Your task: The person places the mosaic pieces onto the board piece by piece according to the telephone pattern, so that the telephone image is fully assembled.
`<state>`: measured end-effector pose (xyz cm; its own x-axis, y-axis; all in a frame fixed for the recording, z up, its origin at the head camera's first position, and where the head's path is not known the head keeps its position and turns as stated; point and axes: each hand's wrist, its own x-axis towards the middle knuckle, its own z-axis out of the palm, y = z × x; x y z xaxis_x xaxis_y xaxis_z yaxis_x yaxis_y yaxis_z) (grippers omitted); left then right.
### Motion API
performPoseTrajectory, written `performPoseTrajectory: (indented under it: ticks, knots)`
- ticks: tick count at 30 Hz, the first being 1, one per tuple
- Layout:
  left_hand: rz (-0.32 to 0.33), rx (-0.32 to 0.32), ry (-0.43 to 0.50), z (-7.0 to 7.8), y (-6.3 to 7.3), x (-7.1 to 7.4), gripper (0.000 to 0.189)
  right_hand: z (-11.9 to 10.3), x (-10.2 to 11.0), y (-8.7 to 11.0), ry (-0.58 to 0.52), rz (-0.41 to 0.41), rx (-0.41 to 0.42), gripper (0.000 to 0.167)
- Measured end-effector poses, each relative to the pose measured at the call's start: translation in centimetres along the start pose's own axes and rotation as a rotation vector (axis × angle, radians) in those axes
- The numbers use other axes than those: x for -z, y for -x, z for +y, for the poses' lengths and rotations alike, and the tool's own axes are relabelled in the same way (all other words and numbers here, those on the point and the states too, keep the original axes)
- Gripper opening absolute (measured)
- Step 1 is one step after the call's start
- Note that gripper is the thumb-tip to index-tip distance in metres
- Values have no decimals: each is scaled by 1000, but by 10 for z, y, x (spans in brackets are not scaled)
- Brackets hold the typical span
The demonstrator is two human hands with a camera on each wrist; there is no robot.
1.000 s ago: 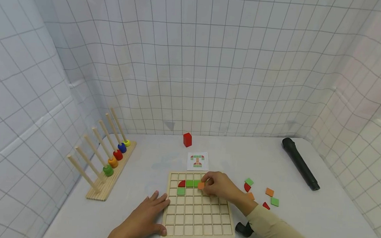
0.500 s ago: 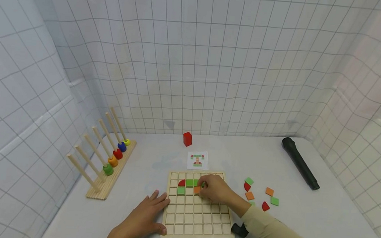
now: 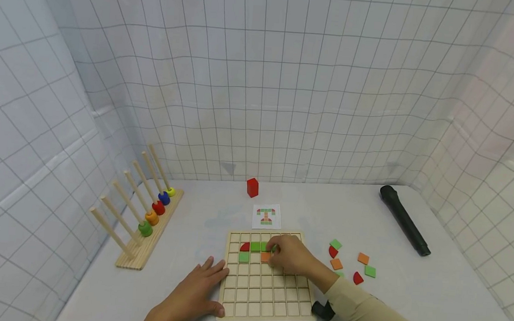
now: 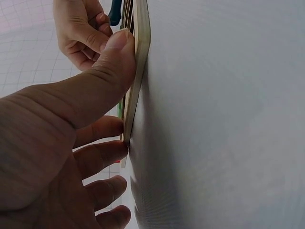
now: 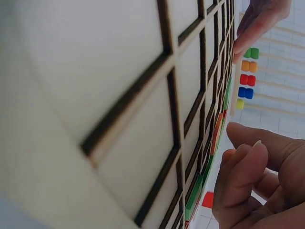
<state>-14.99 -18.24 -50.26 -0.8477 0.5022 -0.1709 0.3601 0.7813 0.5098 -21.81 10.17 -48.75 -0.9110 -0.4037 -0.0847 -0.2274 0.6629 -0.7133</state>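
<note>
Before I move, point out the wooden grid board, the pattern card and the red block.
Wooden grid board (image 3: 267,281): head view, on a bare cell near its middle.
Pattern card (image 3: 267,216): head view, on the middle of its printed design.
Red block (image 3: 252,188): head view, on its side facing the camera.

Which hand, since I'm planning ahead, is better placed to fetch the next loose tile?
Probably the right hand: loose tiles lie on its side, while the left hand rests at the board's left edge.

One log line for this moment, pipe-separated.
left-hand grip: resting at left edge of wooden board | right-hand grip: over board, at orange tile, contact unclear | loose tiles: right of board
</note>
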Motion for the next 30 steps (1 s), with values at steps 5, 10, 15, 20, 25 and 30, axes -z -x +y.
performPoseTrajectory:
  ticks: [5, 10, 15, 20, 25, 30]
  knots:
    - [-2, 5, -1, 1, -1, 0, 96, 3, 14, 3, -204, -45, -31, 25]
    - [-2, 17, 0, 1, -1, 0, 95, 10, 39, 9, -352, -66, -26, 34]
    - [-3, 22, -5, 1, -1, 0, 96, 20, 71, 20, -343, -34, -46, 39]
    - [-3, 20, -6, 1, -2, 0, 97, 36, 103, 39, -304, -2, -99, 43]
    - [-6, 18, -1, 1, -2, 1, 98, 65, 133, 64, -307, 16, -86, 44]
    - [3, 5, 0, 0, -1, 0, 98, 99, 157, 88, -341, 85, -146, 49]
